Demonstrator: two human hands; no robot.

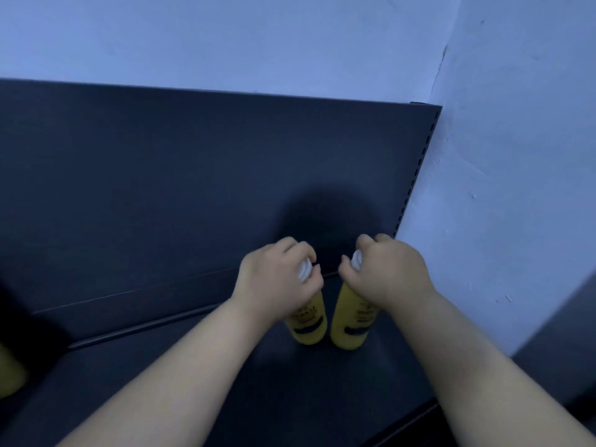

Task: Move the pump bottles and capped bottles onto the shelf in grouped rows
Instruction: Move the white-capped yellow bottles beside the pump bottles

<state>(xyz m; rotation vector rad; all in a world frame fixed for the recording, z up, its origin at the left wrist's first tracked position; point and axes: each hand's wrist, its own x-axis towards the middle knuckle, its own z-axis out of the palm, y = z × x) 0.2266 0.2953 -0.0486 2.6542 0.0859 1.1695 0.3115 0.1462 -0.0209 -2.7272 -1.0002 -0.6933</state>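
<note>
I'm looking at what reads as a shop, or its stockroom. In front of me is a dark metal shelf (pixel 290 382) with a flat back panel (pixel 161 172). Down its right edge runs an upright (pixel 419 169) punched with a column of slots, the display-rack kind. A yellow bottle (pixel 311 321) and a second yellow bottle (pixel 351 321) sit side by side, same white caps, same printed labels, like stock. Behind is a bare painted wall (pixel 500 156), cracked at the corner.
</note>
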